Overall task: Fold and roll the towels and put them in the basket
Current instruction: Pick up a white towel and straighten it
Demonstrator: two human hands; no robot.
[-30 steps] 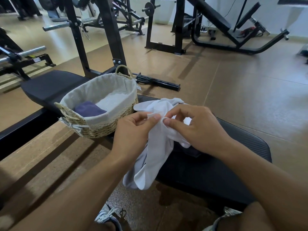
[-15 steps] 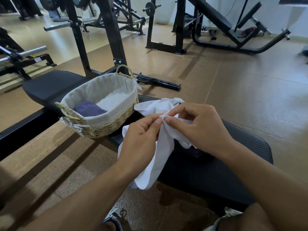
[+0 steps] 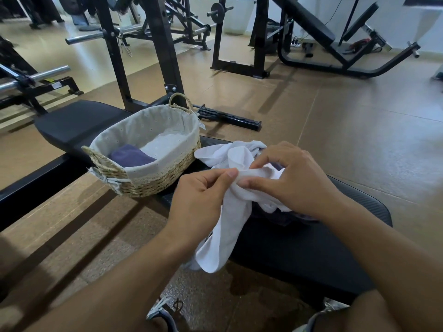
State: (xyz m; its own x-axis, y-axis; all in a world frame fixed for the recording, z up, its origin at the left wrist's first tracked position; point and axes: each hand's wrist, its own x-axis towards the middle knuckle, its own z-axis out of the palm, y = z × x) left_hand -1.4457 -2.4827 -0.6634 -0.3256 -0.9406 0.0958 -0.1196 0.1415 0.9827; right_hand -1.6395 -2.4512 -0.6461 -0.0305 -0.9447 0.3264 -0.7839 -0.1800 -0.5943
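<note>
On my left, the woven straw basket with pale cloth lining point(image 3: 153, 173) sits on the black padded desk point(image 3: 311, 255), a folded purple towel point(image 3: 131, 156) inside. My left hand point(image 3: 199, 202) and right hand point(image 3: 294, 183) both pinch the crumpled white towel point(image 3: 230, 219) over the desk.

over the last second the left hand point(image 3: 203, 202) shifts rightward along the white towel point(image 3: 230, 212) and closes on the right hand point(image 3: 290, 180), so that both now pinch the same bunched edge, thumb tips almost touching. the towel's hanging part is drawn into a narrower, rope-like strip below the hands, its lower end draping over the near edge of the black bench pad point(image 3: 311, 255). the flap that showed left of the left hand half a second ago is now hidden.
</note>
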